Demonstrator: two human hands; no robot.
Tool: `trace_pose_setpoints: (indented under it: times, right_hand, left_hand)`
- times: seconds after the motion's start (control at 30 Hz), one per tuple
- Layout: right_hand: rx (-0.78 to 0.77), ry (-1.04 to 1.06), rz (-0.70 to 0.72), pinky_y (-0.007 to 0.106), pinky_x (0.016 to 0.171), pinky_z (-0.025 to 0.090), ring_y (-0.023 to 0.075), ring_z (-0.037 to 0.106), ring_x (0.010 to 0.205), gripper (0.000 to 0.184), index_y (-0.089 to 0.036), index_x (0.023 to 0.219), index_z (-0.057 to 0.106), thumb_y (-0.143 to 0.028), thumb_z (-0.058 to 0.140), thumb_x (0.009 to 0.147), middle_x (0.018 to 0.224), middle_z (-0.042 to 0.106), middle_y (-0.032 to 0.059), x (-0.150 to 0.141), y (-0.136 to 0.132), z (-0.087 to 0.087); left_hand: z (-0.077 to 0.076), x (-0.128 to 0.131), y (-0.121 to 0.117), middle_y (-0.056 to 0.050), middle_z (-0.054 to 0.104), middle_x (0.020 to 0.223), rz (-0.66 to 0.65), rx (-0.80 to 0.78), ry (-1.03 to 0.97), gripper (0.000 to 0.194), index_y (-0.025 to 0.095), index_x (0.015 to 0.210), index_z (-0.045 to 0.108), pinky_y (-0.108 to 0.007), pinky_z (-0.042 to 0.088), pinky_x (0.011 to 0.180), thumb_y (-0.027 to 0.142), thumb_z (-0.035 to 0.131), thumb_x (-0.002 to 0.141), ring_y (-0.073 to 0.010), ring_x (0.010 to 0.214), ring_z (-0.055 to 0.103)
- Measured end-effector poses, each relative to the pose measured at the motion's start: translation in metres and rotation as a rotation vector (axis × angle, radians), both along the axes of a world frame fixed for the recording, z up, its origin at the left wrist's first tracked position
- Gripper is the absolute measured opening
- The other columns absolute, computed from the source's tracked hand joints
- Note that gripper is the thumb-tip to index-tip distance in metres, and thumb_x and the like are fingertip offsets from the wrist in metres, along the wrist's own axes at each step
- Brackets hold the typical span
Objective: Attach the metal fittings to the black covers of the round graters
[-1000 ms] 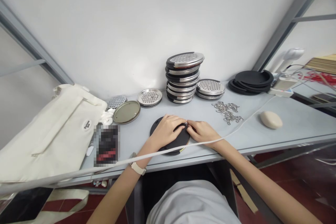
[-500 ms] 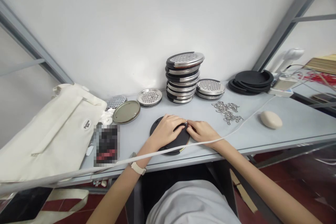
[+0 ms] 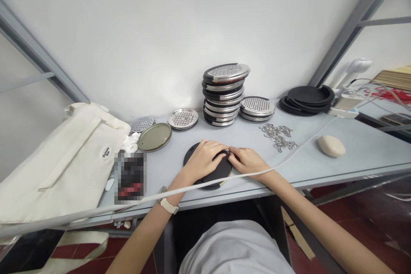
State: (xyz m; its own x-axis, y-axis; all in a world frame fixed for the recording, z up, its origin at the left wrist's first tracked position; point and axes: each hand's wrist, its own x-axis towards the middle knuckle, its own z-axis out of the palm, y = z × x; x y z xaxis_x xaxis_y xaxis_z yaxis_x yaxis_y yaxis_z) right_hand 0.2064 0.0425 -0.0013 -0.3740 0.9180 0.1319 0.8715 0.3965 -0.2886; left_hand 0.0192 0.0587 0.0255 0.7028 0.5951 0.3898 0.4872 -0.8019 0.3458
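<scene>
A small workshop, it seems: stacked perforated discs (image 3: 224, 105) along the far side of a grey tabletop (image 3: 369, 147), metal clips (image 3: 280, 142) scattered to the right.

Bright diffuse light, soft shadows, stretched edges — pixelated patch (image 3: 130, 177)

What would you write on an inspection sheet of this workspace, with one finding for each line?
Surface: pale grey tabletop.
Job's things: black disc near the front edge; behind it, tall stack of silver-and-black discs; to its right, loose metal clips.
Clutter: cream bag, left; beige rounded object, right.
Hands: left hand lies on the disc; right hand is at its right edge; grips unclear.
Cables: white cable crosses the near side.
Surroundings: white wall, grey metal posts.
</scene>
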Motion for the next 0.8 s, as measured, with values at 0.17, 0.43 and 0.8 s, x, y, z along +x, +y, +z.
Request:
trace_pose_setpoints:
  times: [0.17, 0.43, 0.8]
  right_hand:
    - [0.003, 0.008, -0.002, 0.026, 0.059, 0.029, 0.0166, 0.062, 0.064, 0.026, -0.016, 0.088, 0.059, -0.023, 0.034, 0.092, 0.077, 0.069, 0.0069, -0.0003, -0.0005, 0.0003]
    - [0.008, 0.024, 0.006, 0.025, 0.059, 0.029, 0.0164, 0.061, 0.063, 0.026, -0.017, 0.086, 0.058, -0.023, 0.034, 0.092, 0.077, 0.069, 0.0066, 0.0005, 0.0004, -0.0009]
    - [0.006, 0.067, -0.02, 0.025, 0.056, 0.028, 0.0183, 0.06, 0.06, 0.016, -0.018, 0.092, 0.05, -0.024, 0.035, 0.09, 0.069, 0.066, 0.0042, 0.0002, 0.0008, -0.0039]
  left_hand:
    - [-0.0017, 0.0004, 0.0011, -0.002, 0.066, 0.106, 0.007, 0.02, 0.008, 0.016, 0.019, 0.105, 0.058, -0.031, 0.037, 0.091, 0.017, 0.049, 0.092, -0.0158, 0.102, 0.058]
    - [-0.0031, 0.0005, 0.0019, -0.003, 0.066, 0.105, 0.006, 0.016, 0.005, 0.017, 0.02, 0.105, 0.059, -0.034, 0.038, 0.091, 0.017, 0.047, 0.092, -0.0175, 0.102, 0.059]
    - [-0.0004, 0.0002, 0.0003, -0.003, 0.066, 0.106, 0.008, 0.015, 0.003, 0.018, 0.02, 0.106, 0.059, -0.033, 0.038, 0.092, 0.017, 0.047, 0.092, -0.0169, 0.102, 0.057]
